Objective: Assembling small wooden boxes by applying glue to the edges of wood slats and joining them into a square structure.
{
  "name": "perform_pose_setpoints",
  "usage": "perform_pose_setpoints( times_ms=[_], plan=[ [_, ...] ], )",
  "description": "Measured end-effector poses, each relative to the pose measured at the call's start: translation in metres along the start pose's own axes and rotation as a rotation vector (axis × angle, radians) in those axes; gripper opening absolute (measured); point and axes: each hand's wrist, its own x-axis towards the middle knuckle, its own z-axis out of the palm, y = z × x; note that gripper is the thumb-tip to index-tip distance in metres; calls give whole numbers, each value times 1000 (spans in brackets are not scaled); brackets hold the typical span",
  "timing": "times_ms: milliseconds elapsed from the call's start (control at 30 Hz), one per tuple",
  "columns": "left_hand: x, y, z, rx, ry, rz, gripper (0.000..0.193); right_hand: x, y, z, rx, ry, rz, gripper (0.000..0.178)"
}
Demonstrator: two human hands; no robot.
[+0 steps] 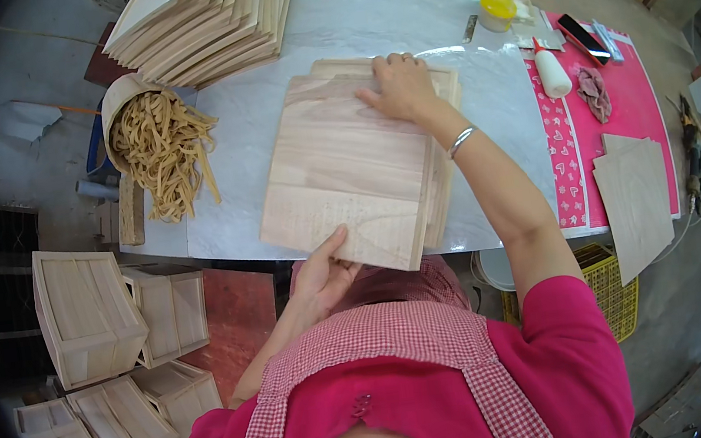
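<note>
A stack of thin, pale wooden panels (343, 158) lies in front of me on the table, its near edge reaching past the table's front edge. My left hand (329, 276) grips the near edge of the top panel, thumb above and fingers underneath. At the far right corner, my right hand (402, 88) rests on the top panel with its fingers spread toward the far edge. The panels beneath stick out a little at the right and far sides. A silver bangle (463, 141) circles my right wrist.
On the table (360, 8) stand a tall panel stack (213, 26) and a tipped bucket (119, 103) spilling tan bands (163, 150). Rightward, a pink cloth (623, 159) bears a glue bottle (553, 74), phone (584, 39) and rag (593, 94). Wooden boxes (91, 312) stand at lower left.
</note>
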Motion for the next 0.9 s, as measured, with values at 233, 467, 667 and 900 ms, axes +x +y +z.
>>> perform_pose_setpoints(
  times_ms=[233,467,667,900],
  plan=[
    [-19,-1,-16,-80,71,106,51,-1,-28,7,61,-19,-90,55],
    [3,0,-16,-124,-1,149,51,20,9,7,35,-38,28,76],
    [-2,1,-22,-96,-24,196,52,19,0,-2,21,-161,101,87],
    [-37,19,-49,-78,66,227,54,4,-49,-5,66,-122,50,84]
  ],
)
